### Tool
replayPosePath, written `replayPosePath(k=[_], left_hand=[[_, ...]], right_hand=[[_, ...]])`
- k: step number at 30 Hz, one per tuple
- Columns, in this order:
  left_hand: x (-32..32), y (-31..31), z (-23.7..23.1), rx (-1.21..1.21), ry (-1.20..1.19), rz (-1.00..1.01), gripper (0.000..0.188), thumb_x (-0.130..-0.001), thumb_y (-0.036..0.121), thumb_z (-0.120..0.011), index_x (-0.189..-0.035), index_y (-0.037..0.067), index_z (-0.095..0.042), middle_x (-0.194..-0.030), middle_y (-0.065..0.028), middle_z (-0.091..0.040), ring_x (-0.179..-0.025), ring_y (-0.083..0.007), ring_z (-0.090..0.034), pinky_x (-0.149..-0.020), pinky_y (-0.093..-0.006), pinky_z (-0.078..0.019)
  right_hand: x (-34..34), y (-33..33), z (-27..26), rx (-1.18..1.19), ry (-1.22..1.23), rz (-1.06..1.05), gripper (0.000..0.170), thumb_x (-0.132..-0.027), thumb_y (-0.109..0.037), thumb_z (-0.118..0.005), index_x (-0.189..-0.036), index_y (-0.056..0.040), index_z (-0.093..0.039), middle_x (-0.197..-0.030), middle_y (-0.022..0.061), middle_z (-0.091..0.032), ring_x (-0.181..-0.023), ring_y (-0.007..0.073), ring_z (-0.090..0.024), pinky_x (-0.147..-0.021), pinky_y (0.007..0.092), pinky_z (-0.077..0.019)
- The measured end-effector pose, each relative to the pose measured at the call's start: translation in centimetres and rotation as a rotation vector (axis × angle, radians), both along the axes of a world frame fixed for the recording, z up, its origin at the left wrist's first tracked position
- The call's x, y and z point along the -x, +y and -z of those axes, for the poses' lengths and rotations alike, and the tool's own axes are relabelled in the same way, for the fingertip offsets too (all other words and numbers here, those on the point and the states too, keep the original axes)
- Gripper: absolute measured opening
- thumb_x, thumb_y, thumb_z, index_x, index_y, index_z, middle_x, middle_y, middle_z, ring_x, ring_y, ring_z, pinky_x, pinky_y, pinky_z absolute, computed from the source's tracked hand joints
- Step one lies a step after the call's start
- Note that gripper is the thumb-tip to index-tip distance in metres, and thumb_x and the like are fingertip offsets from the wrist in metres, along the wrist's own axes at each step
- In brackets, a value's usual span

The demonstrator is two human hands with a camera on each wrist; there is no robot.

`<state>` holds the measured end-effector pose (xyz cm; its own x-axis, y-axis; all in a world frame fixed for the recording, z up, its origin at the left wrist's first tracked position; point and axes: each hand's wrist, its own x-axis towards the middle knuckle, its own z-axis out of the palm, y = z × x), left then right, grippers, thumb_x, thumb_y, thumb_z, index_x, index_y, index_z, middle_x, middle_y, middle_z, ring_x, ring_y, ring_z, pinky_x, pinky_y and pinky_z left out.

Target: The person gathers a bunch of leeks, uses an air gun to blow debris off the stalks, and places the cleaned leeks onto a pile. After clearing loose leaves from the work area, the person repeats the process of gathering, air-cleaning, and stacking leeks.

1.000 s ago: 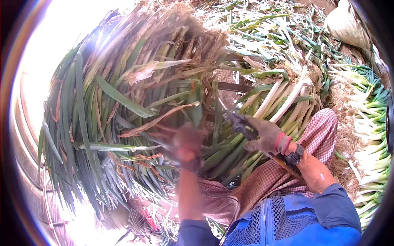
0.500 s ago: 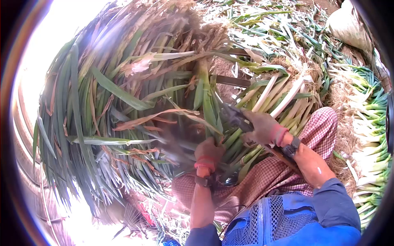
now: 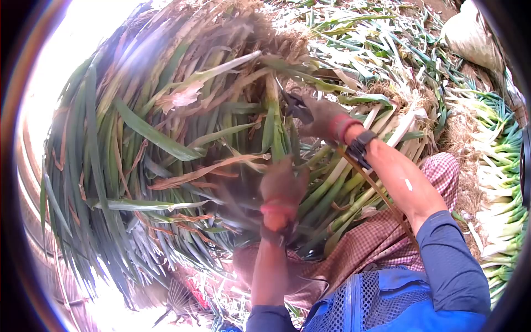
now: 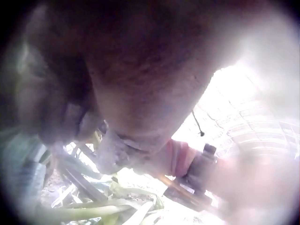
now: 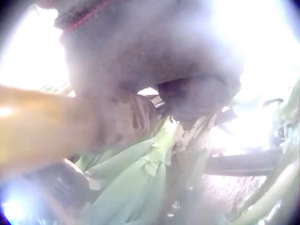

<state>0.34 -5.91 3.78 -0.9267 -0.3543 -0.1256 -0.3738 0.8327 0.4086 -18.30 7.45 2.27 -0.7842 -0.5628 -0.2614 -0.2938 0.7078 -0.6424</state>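
Note:
In the head view my gloved left hand (image 3: 283, 185), slightly blurred, grips the leaves at the lower end of a green onion stalk (image 3: 272, 119) lying against a large heap. My gloved right hand (image 3: 326, 119) is above and to the right, near the stalk's upper part. It grips a tool with a long wooden handle (image 3: 376, 191) running down past the forearm. In the right wrist view the right hand (image 5: 150, 56) covers much of the tool, with pale green leaves (image 5: 136, 180) below. The left wrist view is mostly filled by the left hand (image 4: 140, 75).
The large heap of green onions (image 3: 110, 149) fills the left side. More stalks (image 3: 337, 188) lie beside my leg (image 3: 387, 238). A row of onions (image 3: 500, 199) runs down the right edge, below a pale sack (image 3: 470, 36). Loose leaves cover the ground behind.
My right hand has moved up and left with the tool, toward the upper part of the stalk. The left hand first moved right to the stalk's lower end, then slightly up.

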Motion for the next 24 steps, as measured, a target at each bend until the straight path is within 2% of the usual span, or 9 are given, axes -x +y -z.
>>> replayPosePath(k=[2,3,5,12,15,17,21,23,24], left_hand=[[2.7,-0.2,0.7,0.130,0.069,0.078,0.050,-0.089,0.039,-0.080,-0.126,0.006,-0.072,-0.125,-0.0178,-0.072,-0.117,-0.0369,-0.069,-0.100,-0.0467,-0.0552],[4.2,-0.5,1.2,0.127,0.069,0.078,0.050,-0.089,0.039,-0.080,-0.126,0.006,-0.072,-0.125,-0.0178,-0.072,-0.117,-0.0369,-0.069,-0.100,-0.0467,-0.0552],[6.9,-1.1,2.4,0.379,-0.036,-0.006,0.056,-0.086,0.040,-0.080,-0.130,0.008,-0.067,-0.133,-0.0154,-0.067,-0.127,-0.0365,-0.064,-0.104,-0.0491,-0.0529],[11.5,-4.9,7.3,0.554,-0.061,-0.079,0.058,-0.084,0.043,-0.082,-0.130,0.011,-0.066,-0.133,-0.0153,-0.068,-0.128,-0.0339,-0.066,-0.101,-0.0493,-0.0551],[12.2,-5.5,7.5,0.547,-0.100,-0.046,0.061,-0.084,0.043,-0.083,-0.131,0.009,-0.065,-0.122,-0.0167,-0.074,-0.117,-0.0359,-0.072,-0.095,-0.0489,-0.0582],[12.5,-5.7,7.5,0.273,-0.159,-0.119,0.063,-0.082,0.039,-0.085,-0.131,0.006,-0.065,-0.110,-0.0175,-0.079,-0.106,-0.0373,-0.077,-0.090,-0.0488,-0.0598],[10.7,-6.3,6.3,0.008,-0.096,-0.103,0.060,-0.082,0.033,-0.087,-0.131,0.005,-0.067,-0.105,-0.0184,-0.081,-0.101,-0.0361,-0.078,-0.092,-0.0482,-0.0592],[9.5,-7.0,7.9,-0.240,-0.090,-0.154,0.057,-0.081,0.029,-0.089,-0.130,0.007,-0.070,-0.110,-0.0167,-0.081,-0.102,-0.0336,-0.078,-0.092,-0.0453,-0.0592],[8.6,-5.6,4.9,-0.372,-0.110,-0.162,0.056,-0.082,0.029,-0.091,-0.129,0.007,-0.072,-0.112,-0.0158,-0.081,-0.101,-0.0317,-0.077,-0.092,-0.0424,-0.0589]], right_hand=[[1.5,-0.7,0.0,0.000,0.037,0.012,0.076,-0.084,-0.040,-0.085,-0.143,-0.0035,-0.055,-0.114,0.0236,-0.075,-0.106,0.0410,-0.074,-0.095,0.0482,-0.0571],[1.9,-1.0,0.0,0.003,0.076,0.023,0.076,-0.084,-0.041,-0.085,-0.143,-0.0023,-0.056,-0.114,0.0236,-0.075,-0.107,0.0406,-0.074,-0.095,0.0480,-0.0570],[1.3,-0.9,-1.1,-0.028,0.077,0.019,0.075,-0.085,-0.043,-0.085,-0.140,-0.0013,-0.058,-0.114,0.0242,-0.075,-0.108,0.0409,-0.073,-0.095,0.0469,-0.0570],[0.5,-0.3,-0.1,0.045,0.072,0.015,0.077,-0.084,-0.046,-0.086,-0.140,-0.0009,-0.057,-0.113,0.0258,-0.074,-0.108,0.0420,-0.073,-0.095,0.0468,-0.0570],[2.2,-1.2,-0.4,-0.059,0.017,0.028,0.083,-0.084,-0.045,-0.086,-0.147,-0.0012,-0.054,-0.119,0.0270,-0.074,-0.112,0.0416,-0.072,-0.097,0.0467,-0.0566],[2.5,-1.5,-0.1,0.048,0.091,0.057,0.086,-0.084,-0.044,-0.086,-0.151,-0.0026,-0.051,-0.124,0.0270,-0.073,-0.114,0.0415,-0.072,-0.097,0.0468,-0.0565],[1.3,-0.1,-0.5,-0.011,0.000,-0.013,0.086,-0.085,-0.044,-0.086,-0.152,-0.0050,-0.050,-0.121,0.0253,-0.074,-0.112,0.0414,-0.072,-0.098,0.0472,-0.0560],[-0.8,1.2,-1.7,0.053,-0.068,0.027,0.059,-0.087,-0.032,-0.081,-0.134,-0.0026,-0.061,-0.110,0.0222,-0.075,-0.106,0.0385,-0.075,-0.093,0.0471,-0.0563],[-1.7,1.7,-0.8,0.038,-0.004,0.005,0.072,-0.085,-0.036,-0.085,-0.143,-0.0035,-0.057,-0.109,0.0231,-0.075,-0.106,0.0396,-0.074,-0.094,0.0474,-0.0561]])
